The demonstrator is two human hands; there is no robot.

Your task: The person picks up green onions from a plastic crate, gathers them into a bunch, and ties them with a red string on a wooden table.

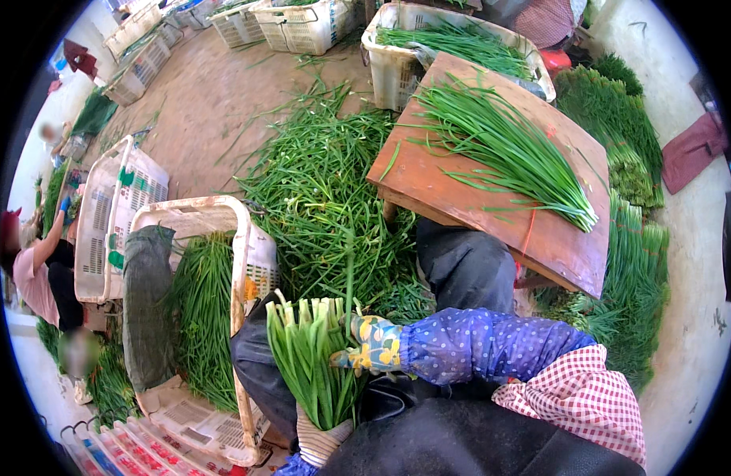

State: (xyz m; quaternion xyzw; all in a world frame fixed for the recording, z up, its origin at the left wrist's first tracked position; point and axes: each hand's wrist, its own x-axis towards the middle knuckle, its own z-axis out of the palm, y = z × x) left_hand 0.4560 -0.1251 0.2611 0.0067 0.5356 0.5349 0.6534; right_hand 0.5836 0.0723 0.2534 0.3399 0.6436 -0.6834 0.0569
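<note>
A thick bunch of garlic chives (311,349) stands over my lap with its pale cut ends up. Around its lower part wraps my left hand (323,435), in a striped glove, partly hidden by the leaves. My right hand (373,347), in a yellow-flowered glove, is at the bunch's right side, its fingers pinched on a single chive stalk (350,278) that sticks up, slightly blurred. A loose bundle of chives (516,151) lies across the wooden table (568,258) ahead on the right. A large heap of loose chives (326,190) covers the floor beyond my knees.
At my left stands a white plastic basket (243,278) with chives and a dark cloth; another basket (96,230) is behind it. A chive-filled crate (389,79) is beyond the table. Stacked bundles (635,278) line the right wall. Another person (40,266) sits at far left.
</note>
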